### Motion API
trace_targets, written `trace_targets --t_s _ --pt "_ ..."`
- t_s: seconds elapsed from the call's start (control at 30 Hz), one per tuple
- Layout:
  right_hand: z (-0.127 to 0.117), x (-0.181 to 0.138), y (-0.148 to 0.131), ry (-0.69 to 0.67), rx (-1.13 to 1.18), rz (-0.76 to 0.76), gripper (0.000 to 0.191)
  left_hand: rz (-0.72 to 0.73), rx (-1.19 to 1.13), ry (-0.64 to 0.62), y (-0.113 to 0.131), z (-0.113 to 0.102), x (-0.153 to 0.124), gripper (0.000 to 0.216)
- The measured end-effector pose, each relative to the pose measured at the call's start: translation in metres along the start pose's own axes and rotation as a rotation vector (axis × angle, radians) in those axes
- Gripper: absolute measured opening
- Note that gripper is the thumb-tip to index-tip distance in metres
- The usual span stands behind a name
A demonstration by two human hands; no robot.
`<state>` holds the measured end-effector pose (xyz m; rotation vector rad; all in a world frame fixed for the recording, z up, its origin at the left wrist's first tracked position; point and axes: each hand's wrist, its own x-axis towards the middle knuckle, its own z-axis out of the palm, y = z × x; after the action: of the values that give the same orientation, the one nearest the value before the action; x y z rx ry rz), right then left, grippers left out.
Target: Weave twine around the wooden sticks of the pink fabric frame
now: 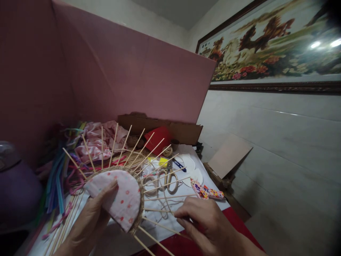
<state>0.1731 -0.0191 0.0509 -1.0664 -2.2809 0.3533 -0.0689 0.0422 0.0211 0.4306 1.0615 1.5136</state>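
My left hand (89,220) grips a round basket base (123,199) covered in white cloth with small red flowers. A woven cane rim runs round it, and several thin wooden spokes (149,154) fan outward from the edge. The thumb presses on the cloth face. My right hand (206,222) is closed in a pinch on one of the spokes at the lower right of the base, with a thin cane strand trailing by its fingers.
The table (160,231) holds coils of cane (167,179), white discs (195,174), a beaded strip (207,192), a blue-handled tool (179,165), coloured strips (54,185), pink cloth (98,142) and a red object (159,138). A cardboard box (183,131) and pink partition (119,71) stand behind.
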Motion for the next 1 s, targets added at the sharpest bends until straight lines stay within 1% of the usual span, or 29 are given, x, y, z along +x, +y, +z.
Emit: trace_targets --t_s 0.13,0.2,0.3,0.43,0.5,0.57,0.67,0.7,0.73,0.83,0.9,0.93,1.0 --pt "0.0 -0.001 0.006 0.038 -0.042 0.041 0.015 0.023 -0.002 -0.015 -0.001 0.0 0.001 0.023" --pt "-0.001 -0.001 0.01 0.094 -0.079 0.044 0.015 0.027 -0.005 -0.022 -0.001 -0.001 0.001 0.024" --pt "-0.002 -0.002 0.016 0.239 -0.157 0.042 0.015 0.027 -0.005 -0.007 -0.001 -0.001 0.001 0.025" --pt "-0.001 -0.003 0.026 0.428 -0.286 0.038 0.012 0.02 0.02 -0.029 0.0 -0.001 0.001 0.023" --pt "0.0 -0.004 0.029 0.499 -0.341 0.042 0.012 0.021 0.021 -0.034 0.0 -0.001 0.001 0.025" --pt "0.001 -0.004 0.03 0.496 -0.335 0.057 0.012 0.014 0.007 -0.024 0.0 -0.002 0.002 0.025" --pt "-0.002 -0.005 0.03 0.368 -0.239 0.077 0.014 0.001 -0.016 -0.013 -0.001 -0.006 0.005 0.023" --pt "-0.005 -0.005 0.03 0.35 -0.214 0.083 0.014 0.0 -0.022 -0.01 -0.001 -0.007 0.007 0.023" --pt "-0.009 -0.006 0.032 0.359 -0.202 0.092 0.014 0.001 -0.027 -0.01 0.0 -0.009 0.008 0.023" --pt "-0.022 -0.012 0.047 0.482 -0.214 0.16 0.018 0.009 -0.031 0.012 0.003 -0.009 0.009 0.022" --pt "-0.029 -0.02 0.062 0.516 -0.232 0.265 0.022 0.018 -0.034 0.031 0.005 -0.007 0.007 0.023" --pt "-0.031 -0.025 0.071 0.494 -0.254 0.342 0.024 0.02 -0.036 0.038 0.006 -0.006 0.006 0.024" --pt "-0.031 -0.038 0.087 0.362 -0.338 0.518 0.027 0.014 -0.034 0.044 0.007 -0.005 0.005 0.026"
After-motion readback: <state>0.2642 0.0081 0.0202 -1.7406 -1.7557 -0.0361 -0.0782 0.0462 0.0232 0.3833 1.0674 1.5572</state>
